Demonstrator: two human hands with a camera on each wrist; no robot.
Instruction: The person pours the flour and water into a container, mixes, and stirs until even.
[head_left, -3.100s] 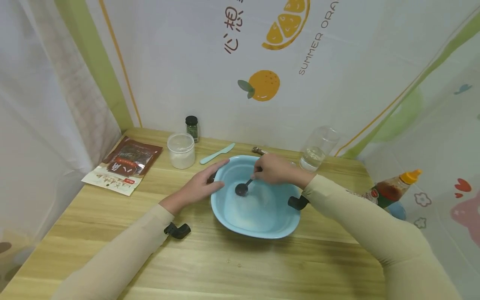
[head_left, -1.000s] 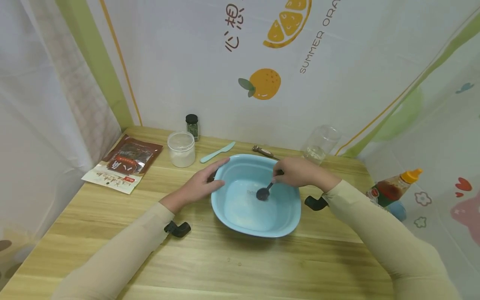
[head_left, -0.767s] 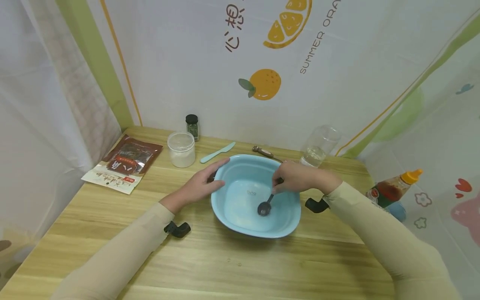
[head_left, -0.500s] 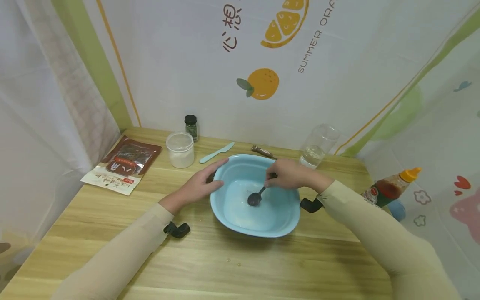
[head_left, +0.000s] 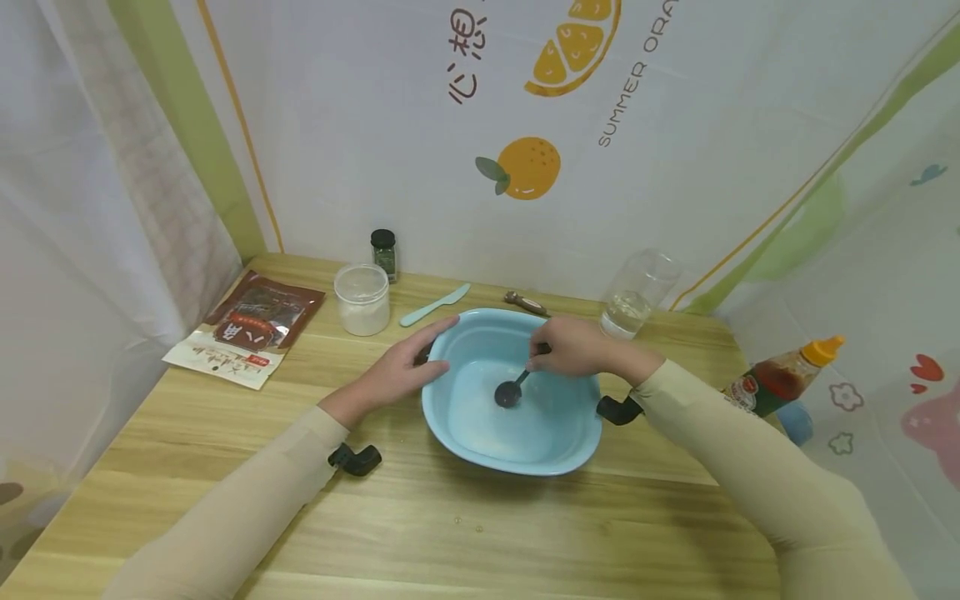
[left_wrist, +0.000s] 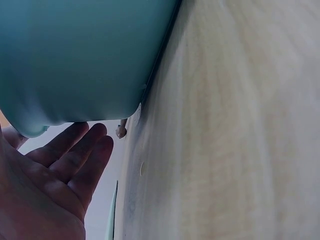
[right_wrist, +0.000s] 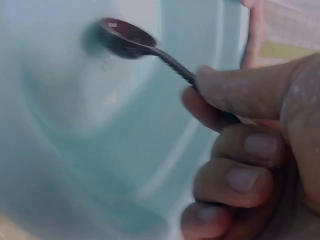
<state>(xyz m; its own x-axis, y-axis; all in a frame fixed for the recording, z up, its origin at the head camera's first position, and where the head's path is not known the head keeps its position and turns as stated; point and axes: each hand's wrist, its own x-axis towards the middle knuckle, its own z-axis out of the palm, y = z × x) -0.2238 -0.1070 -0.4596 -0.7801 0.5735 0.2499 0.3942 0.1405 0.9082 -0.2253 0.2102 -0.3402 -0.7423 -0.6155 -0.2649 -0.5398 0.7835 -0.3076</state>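
Observation:
A light blue basin [head_left: 487,429] stands on the wooden table in the head view, with a thin wet-looking layer on its floor. My left hand [head_left: 390,371] holds its left rim, thumb over the inside and the other fingers along the outer wall. In the left wrist view those fingertips meet the underside of the basin wall [left_wrist: 85,65]. Between thumb and forefinger my right hand [head_left: 573,346] pinches the handle of a small black spoon [right_wrist: 127,39]. The spoon's bowl is low inside the basin, near its middle; whether it touches the floor I cannot tell.
Behind the basin stand a tub of white powder [head_left: 362,308], a dark-capped spice jar [head_left: 384,257], a pale green knife [head_left: 435,305], a brown-handled utensil [head_left: 525,302] and a glass with clear liquid [head_left: 626,312]. A spice packet [head_left: 251,325] lies left; a sauce bottle [head_left: 783,379] stands right.
My right hand has carried the spoon rightward and back toward the basin's middle, stirring about. The left hand has stayed on the rim and the basin has barely moved.

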